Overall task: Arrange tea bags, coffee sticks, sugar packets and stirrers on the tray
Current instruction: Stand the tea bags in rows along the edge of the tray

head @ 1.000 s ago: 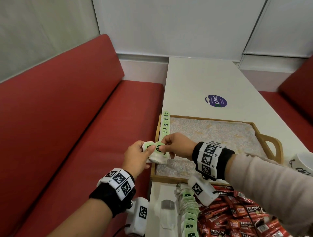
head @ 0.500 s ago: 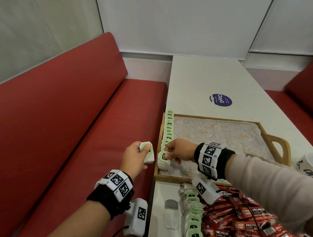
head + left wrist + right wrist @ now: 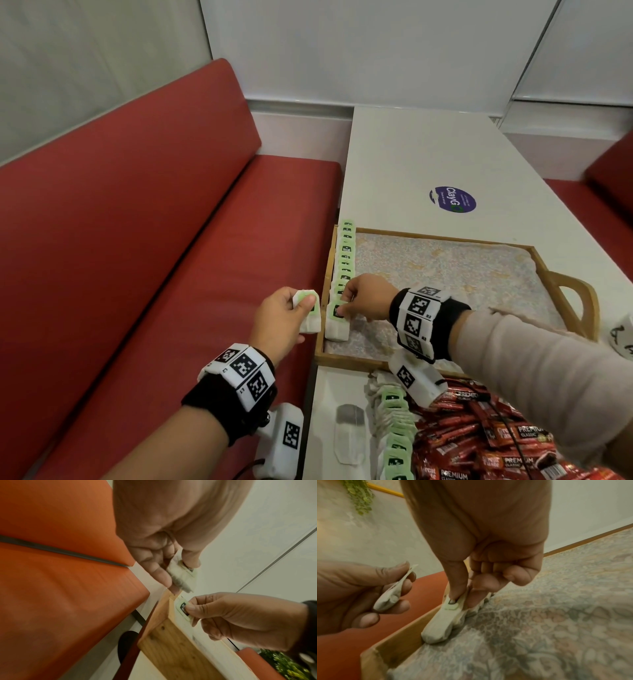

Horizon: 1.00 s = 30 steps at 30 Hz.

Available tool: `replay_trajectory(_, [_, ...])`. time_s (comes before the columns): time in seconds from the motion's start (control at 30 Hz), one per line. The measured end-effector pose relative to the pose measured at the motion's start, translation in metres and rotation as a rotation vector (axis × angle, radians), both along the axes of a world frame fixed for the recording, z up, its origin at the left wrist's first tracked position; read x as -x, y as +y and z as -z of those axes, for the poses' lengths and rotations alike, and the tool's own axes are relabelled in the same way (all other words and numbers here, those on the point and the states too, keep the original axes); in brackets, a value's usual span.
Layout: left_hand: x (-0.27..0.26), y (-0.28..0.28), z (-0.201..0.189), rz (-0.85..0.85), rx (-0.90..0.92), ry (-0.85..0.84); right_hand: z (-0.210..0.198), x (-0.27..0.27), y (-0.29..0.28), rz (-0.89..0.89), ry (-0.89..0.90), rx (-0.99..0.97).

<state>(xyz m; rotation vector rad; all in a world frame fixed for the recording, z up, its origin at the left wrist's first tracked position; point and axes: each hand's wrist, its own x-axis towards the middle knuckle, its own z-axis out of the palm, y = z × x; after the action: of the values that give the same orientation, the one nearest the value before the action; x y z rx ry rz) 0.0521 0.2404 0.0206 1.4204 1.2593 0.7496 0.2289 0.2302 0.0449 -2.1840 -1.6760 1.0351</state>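
progress: tea-bag row [image 3: 345, 260] lines the tray [image 3: 568, 301] left edge — coffee sticks [image 3: 479, 442] (piled off the tray's near edge) not placed, no sugar or stirrers seen | right hand [image 3: 368, 297]: thumb and forefinger pinching tea bag [image 3: 337, 320] at near-left corner | left hand [image 3: 282, 320]: off the tray, pinching spare tea bag [image 3: 310, 313]
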Motion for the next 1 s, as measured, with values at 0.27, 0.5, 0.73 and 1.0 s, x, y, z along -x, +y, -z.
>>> replay_trajectory(0.27, [-0.012,0.0,0.003,0.079,-0.006,0.011,-0.025,0.001,-0.016,-0.112,0.243,-0.027])
replay_trajectory(0.5, [-0.019,-0.006,0.003,0.121,-0.004,0.034,-0.024,-0.001,-0.023,-0.115,0.18,-0.088])
replay_trajectory(0.73, [-0.018,-0.003,0.009,0.117,-0.023,0.081,-0.018,-0.005,-0.022,-0.104,0.089,-0.062])
replay_trajectory(1.0, [-0.021,0.0,0.007,0.122,-0.009,0.121,-0.012,-0.008,-0.019,-0.109,0.263,0.028])
